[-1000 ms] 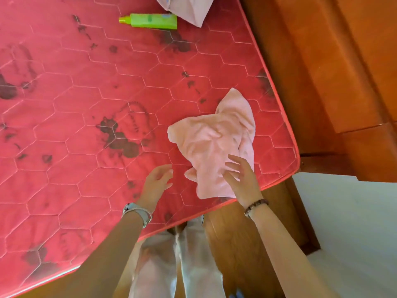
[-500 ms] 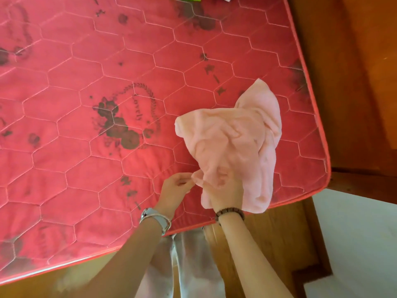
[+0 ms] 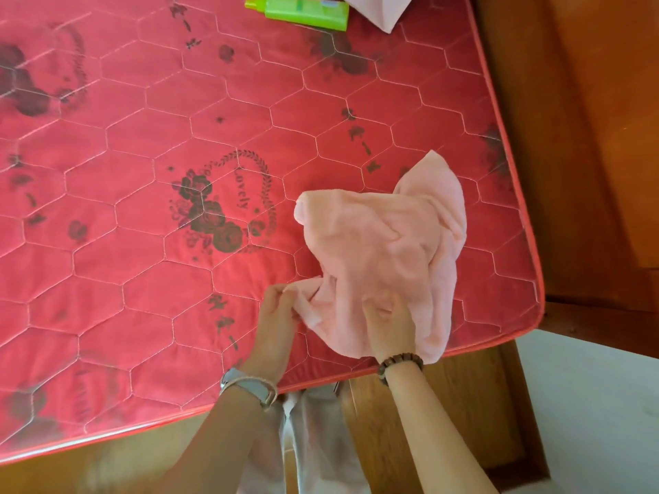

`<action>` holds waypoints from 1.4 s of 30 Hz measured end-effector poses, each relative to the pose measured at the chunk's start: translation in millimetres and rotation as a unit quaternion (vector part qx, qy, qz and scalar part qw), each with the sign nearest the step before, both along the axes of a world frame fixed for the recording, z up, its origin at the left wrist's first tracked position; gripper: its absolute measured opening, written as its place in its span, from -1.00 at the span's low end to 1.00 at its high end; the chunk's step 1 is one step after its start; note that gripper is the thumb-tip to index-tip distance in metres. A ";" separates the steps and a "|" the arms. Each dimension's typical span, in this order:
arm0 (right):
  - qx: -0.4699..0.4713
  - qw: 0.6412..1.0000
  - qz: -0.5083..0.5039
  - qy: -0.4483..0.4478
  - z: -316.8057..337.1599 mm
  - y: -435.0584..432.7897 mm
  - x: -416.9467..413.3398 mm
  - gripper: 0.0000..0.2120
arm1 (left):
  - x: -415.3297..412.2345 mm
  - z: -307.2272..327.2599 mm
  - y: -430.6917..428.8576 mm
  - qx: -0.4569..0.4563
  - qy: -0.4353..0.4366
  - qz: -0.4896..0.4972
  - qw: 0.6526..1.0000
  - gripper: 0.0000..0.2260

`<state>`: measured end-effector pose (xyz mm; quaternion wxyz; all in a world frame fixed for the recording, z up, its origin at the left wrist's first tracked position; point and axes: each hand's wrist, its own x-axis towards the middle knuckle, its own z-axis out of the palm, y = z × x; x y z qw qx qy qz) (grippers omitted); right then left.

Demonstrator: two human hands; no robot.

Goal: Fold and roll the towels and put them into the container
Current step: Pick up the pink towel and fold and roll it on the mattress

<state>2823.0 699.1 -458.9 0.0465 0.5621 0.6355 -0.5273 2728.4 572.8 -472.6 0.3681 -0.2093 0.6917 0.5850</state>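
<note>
1. You are looking down at a red quilted mattress (image 3: 142,279) with hexagon stitching and dark printed flowers; one print carries the word "Lovely".
2. A crumpled pale pink towel (image 3: 385,251) lies on the mattress near its right corner, close to the edge nearest you. It is bunched and unfolded, with one corner sticking up toward the far side.
3. Your left hand (image 3: 276,315) sits at the towel's near left corner. Its fingers are drawn together, pinching a small fold of the cloth.
4. Your right hand (image 3: 390,328) rests just beside it on the towel's near edge. The fingertips are tucked under the cloth, so you cannot tell from here whether they are spread or pinching.
5. A watch (image 3: 246,385) is on your left wrist and a beaded bracelet (image 3: 399,363) on your right.
6. At the far edge of the mattress lies a green bottle (image 3: 303,10) on its side, and just beside it the corner of another pale pink cloth (image 3: 381,8), cut off by the top of the view.
7. A wooden bed frame (image 3: 570,172) borders the mattress on the right.
</note>
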 end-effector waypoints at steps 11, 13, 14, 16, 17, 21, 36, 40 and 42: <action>-0.285 0.945 0.078 0.136 43.8 -48.6 -87.3 -0.76 | -38.8 63.6 -39.3 0.091 -0.011 0.157 0.983 -0.82; -0.299 0.941 0.071 0.139 49.5 -63.9 -102.4 -0.68 | -46.0 72.7 -47.3 0.090 0.005 0.163 0.983 -0.82; -0.292 0.942 0.070 0.147 51.0 -71.2 -109.5 -0.71 | -50.1 76.7 -53.1 0.087 0.014 0.170 0.982 -0.83; -0.280 0.941 0.078 0.173 54.3 -84.6 -124.4 -0.78 | -58.9 87.8 -66.7 0.078 0.037 0.183 0.979 -0.82; -0.279 0.938 0.082 0.190 56.5 -91.0 -132.2 -0.78 | -63.1 93.5 -74.5 0.077 0.052 0.185 0.978 -0.81; -0.305 0.914 0.087 0.255 70.2 -111.7 -156.3 -0.73 | -77.0 113.1 -103.3 0.075 0.107 0.195 0.972 -0.81; -0.012 0.986 0.160 -0.047 9.4 -64.0 -106.9 -0.60 | -49.1 15.1 -107.0 -0.013 -0.106 0.098 0.989 -0.95; 0.119 0.959 0.252 0.057 -3.1 -48.2 -128.8 -0.61 | -39.8 6.0 -105.1 -0.040 -0.110 0.108 0.987 -0.69; 0.118 0.940 0.311 0.073 -12.8 -42.4 -145.4 -0.59 | -37.9 4.5 -108.7 -0.049 -0.084 0.126 0.987 -0.85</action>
